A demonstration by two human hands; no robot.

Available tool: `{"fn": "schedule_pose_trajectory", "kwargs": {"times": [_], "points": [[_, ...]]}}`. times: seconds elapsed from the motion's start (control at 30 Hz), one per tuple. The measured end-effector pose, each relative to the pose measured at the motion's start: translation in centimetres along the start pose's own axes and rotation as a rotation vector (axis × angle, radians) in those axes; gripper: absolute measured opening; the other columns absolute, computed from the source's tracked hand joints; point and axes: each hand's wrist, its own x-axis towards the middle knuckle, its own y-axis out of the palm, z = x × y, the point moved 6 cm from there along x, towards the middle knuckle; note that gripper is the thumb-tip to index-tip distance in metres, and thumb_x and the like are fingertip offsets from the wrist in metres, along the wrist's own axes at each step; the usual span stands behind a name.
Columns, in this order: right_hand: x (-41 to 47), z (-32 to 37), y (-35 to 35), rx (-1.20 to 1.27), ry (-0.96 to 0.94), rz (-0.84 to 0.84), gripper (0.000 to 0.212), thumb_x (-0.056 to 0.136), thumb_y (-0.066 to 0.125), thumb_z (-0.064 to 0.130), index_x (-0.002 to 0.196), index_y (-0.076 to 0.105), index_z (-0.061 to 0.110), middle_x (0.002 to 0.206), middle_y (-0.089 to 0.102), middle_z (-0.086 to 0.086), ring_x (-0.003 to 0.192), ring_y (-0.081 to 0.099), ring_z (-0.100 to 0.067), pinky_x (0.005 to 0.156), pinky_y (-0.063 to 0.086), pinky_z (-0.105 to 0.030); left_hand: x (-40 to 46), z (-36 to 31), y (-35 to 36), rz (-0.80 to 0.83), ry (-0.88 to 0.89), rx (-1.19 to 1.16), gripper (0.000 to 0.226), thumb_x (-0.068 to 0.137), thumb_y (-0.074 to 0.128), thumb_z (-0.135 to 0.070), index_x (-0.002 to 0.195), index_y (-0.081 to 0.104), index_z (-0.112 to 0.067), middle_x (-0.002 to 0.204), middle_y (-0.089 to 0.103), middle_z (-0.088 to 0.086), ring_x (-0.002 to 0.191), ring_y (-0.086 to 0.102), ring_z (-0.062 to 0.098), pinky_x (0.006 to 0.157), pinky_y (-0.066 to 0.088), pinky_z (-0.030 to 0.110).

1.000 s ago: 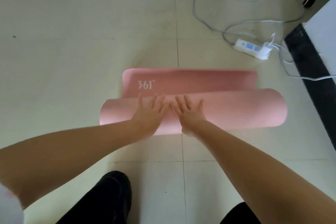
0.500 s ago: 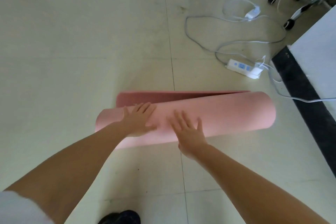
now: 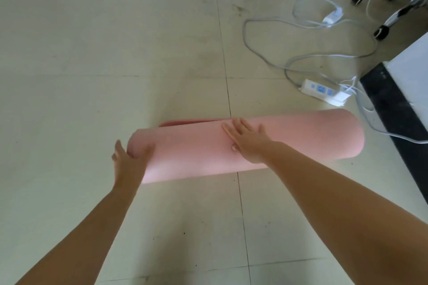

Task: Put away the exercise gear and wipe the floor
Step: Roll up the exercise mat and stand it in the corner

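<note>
A pink exercise mat (image 3: 301,136) lies rolled into a thick tube across the pale tiled floor, with only a thin strip of its flat end showing behind the roll. My left hand (image 3: 129,162) cups the roll's left end, thumb on top and fingers round the far side of the end. My right hand (image 3: 247,141) presses flat on top of the roll near its middle, fingers straight and spread.
A white power strip (image 3: 322,91) with plugs and grey cables (image 3: 266,53) lies just behind the mat's right end. A black and white cabinet (image 3: 398,109) stands at the right. Chair castors (image 3: 382,30) sit at the back right.
The mat has been rolled further away, so the flat part with the printed logo is gone from sight. My left hand slid from the top of the roll to its left end.
</note>
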Motion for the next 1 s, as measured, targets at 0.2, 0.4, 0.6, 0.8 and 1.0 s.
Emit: {"fn": "schedule_pose_trajectory", "kwargs": {"times": [0.2, 0.4, 0.6, 0.8, 1.0], "points": [[-1.0, 1.6, -0.4, -0.022, 0.207, -0.187, 0.071, 0.097, 0.031, 0.006, 0.151, -0.01, 0.027, 0.157, -0.02, -0.013, 0.145, -0.015, -0.032, 0.11, 0.006, -0.065, 0.6, 0.5, -0.2, 0.321, -0.087, -0.249, 0.096, 0.052, 0.075, -0.059, 0.129, 0.051, -0.006, 0.119, 0.064, 0.01, 0.104, 0.062, 0.025, 0.084, 0.049, 0.034], [-2.5, 3.2, -1.4, 0.179, 0.254, -0.326, 0.071, 0.092, 0.027, -0.003, 0.152, 0.002, 0.027, 0.16, -0.004, -0.008, 0.147, -0.007, -0.031, 0.109, 0.007, -0.067, -2.1, -3.8, -1.6, 0.272, 0.013, -0.32, 0.063, 0.065, 0.068, -0.046, 0.118, 0.059, -0.014, 0.109, 0.068, 0.006, 0.1, 0.065, 0.027, 0.08, 0.054, 0.037], [-8.1, -0.4, -6.9, 0.475, 0.296, -0.643, 0.066, 0.091, 0.029, 0.0, 0.151, 0.017, 0.023, 0.157, 0.017, -0.003, 0.145, 0.011, -0.022, 0.114, 0.011, -0.057, -6.8, -15.2, -4.3, 0.149, 0.235, -0.367, 0.052, 0.079, 0.073, -0.034, 0.123, 0.055, -0.013, 0.115, 0.064, 0.003, 0.105, 0.062, 0.024, 0.084, 0.051, 0.036], [-21.9, 0.3, -12.7, 0.94, 0.262, -0.763, 0.064, 0.087, 0.037, -0.006, 0.148, 0.028, 0.011, 0.153, 0.031, -0.005, 0.14, 0.028, -0.019, 0.112, 0.015, -0.018, -20.0, -31.0, -11.3, 0.141, 0.718, 0.066, 0.041, 0.058, 0.06, -0.065, 0.089, 0.046, -0.041, 0.069, 0.051, -0.022, 0.069, 0.048, -0.002, 0.071, 0.04, 0.017], [-33.0, 5.6, -18.7, 1.69, 0.16, -0.458, 0.03, 0.099, 0.037, 0.045, 0.124, 0.053, 0.047, 0.13, 0.056, 0.021, 0.124, 0.049, -0.006, 0.108, 0.039, -0.049, -33.2, -41.5, -18.0, 0.103, 1.421, 0.574, 0.033, 0.072, 0.052, -0.054, 0.079, 0.044, -0.023, 0.053, 0.037, -0.016, 0.046, 0.039, 0.008, 0.043, 0.02, 0.011]]}}
